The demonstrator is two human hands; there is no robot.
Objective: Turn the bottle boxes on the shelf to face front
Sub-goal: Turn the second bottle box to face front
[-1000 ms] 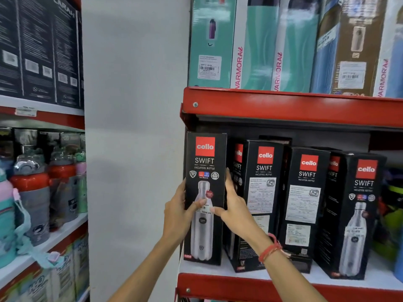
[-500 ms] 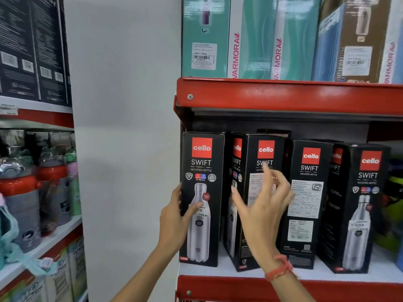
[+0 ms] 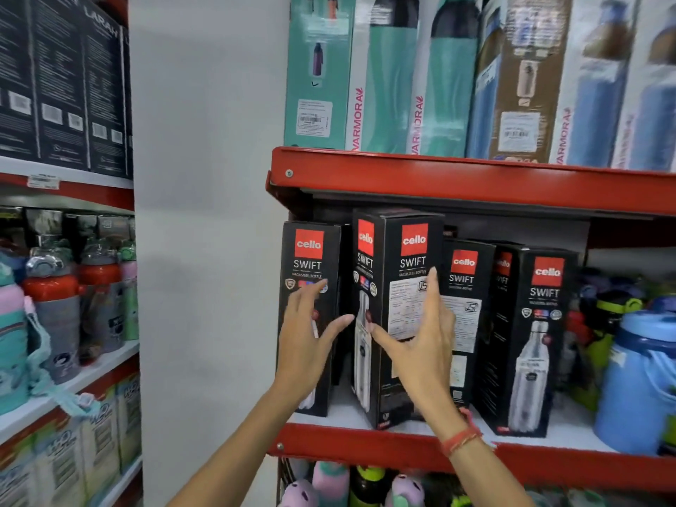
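Head view looks at a red shelf (image 3: 475,184) with a white deck, where four black Cello Swift bottle boxes stand in a row. The leftmost box (image 3: 311,250) stands at the shelf's left end with its bottle picture to the front. Just beside it, the second box (image 3: 406,250) is turned corner-on, so both its bottle-picture face and its label face show; it stands forward of the others near the shelf lip. The right hand (image 3: 420,345) grasps this second box, thumb on the picture side and fingers (image 3: 433,287) laid up the label face near its right edge. The left hand (image 3: 307,334) hovers released, fingers spread, in front of the leftmost box; whether it touches the box cannot be told.

Behind the right hand, the third box (image 3: 464,272) shows its label face, partly hidden by the hand and the second box. The fourth box (image 3: 537,323) shows its bottle picture, angled a little. To its right on the same deck crowd a blue jug (image 3: 640,378) and green-capped bottles, blurred.

Above, tall teal and blue Varmora boxes (image 3: 387,86) stand upright. A bare white wall panel (image 3: 205,214) lies to the left, and beyond it a second rack holds red-lidded bottles (image 3: 51,287). A red thread band (image 3: 461,439) circles the right wrist.
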